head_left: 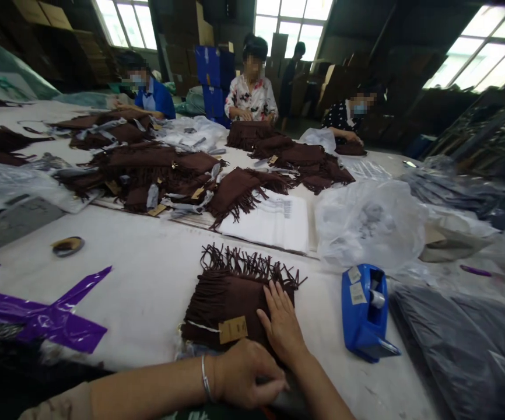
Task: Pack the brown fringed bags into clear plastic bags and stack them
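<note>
A dark brown fringed bag (pixel 246 300) lies flat on the white table, its fringe pointing to the far side and to the left. Tied to it by a white string is a tan paper tag (pixel 233 330). My right hand (pixel 282 324) rests flat on the bag's right part with fingers stretched out. Across the near edge comes my left hand (pixel 250 373), a silver bracelet (pixel 206 378) on its wrist. Its fingers are curled closed; what they hold, if anything, is hidden. Greyish plastic shows partly beneath the bag's near edge.
A blue tape dispenser (pixel 364 315) stands at right, beside dark plastic-wrapped packs (pixel 462 344). Purple tape (pixel 46 312) and a tape roll (pixel 67 245) lie left. Beyond are brown fringed bags (pixel 147 166), white plastic bags (pixel 261 221) and several people.
</note>
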The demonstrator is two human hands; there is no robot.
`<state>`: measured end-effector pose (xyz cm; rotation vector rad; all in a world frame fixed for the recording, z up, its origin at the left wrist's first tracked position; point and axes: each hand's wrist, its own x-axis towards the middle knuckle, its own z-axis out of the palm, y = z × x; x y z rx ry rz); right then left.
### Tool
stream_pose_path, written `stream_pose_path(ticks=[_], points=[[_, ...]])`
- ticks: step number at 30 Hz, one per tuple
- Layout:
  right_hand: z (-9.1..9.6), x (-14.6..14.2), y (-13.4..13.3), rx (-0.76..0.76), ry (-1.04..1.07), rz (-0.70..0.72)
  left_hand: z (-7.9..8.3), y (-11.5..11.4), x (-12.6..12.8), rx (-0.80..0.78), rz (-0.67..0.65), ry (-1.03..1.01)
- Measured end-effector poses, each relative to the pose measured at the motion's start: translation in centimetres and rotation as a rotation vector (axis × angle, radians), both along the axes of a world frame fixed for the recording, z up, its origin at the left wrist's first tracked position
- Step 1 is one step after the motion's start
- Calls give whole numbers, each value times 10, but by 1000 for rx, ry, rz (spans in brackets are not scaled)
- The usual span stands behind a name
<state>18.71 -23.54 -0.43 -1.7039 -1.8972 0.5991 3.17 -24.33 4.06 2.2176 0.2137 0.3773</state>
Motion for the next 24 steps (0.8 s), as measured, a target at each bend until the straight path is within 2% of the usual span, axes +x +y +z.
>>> stream_pose_path(ticks=[2, 3, 4, 6, 7, 8, 10, 11, 13, 16, 20, 22, 24], points=[[17, 1, -9, -63, 186, 106, 26, 8, -16, -235, 12, -39], [26, 4, -15, -85, 313, 127, 37, 17, -29, -326, 75, -52], [32, 10, -22, -100, 463, 108, 44, 30, -45, -399, 190, -54], [36, 32, -37, -82, 796, -129, 48, 60, -87, -537, 579, -53], [32, 47, -43, -81, 969, -294, 43, 76, -110, -585, 785, -51], [26, 64, -47, -92, 1098, -461, 36, 90, -133, -665, 935, -38], [11, 96, -47, -286, 1211, -664, 18, 113, -170, -894, 1059, 14], [5, 107, -43, -406, 1253, -691, 8, 122, -182, -1023, 1050, 34], [-1, 117, -27, -681, 1316, -617, -7, 138, -190, -1263, 946, 65], [9, 102, 13, -1018, 1342, -381, -21, 161, -172, -1509, 730, 147], [32, 68, 69, -1177, 1397, -165, -36, 196, -130, -1703, 371, 245], [37, 58, 90, -1238, 1393, -128, -44, 210, -112, -1751, 275, 256], [37, 54, 104, -1260, 1364, -126, -52, 221, -96, -1770, 242, 270]])
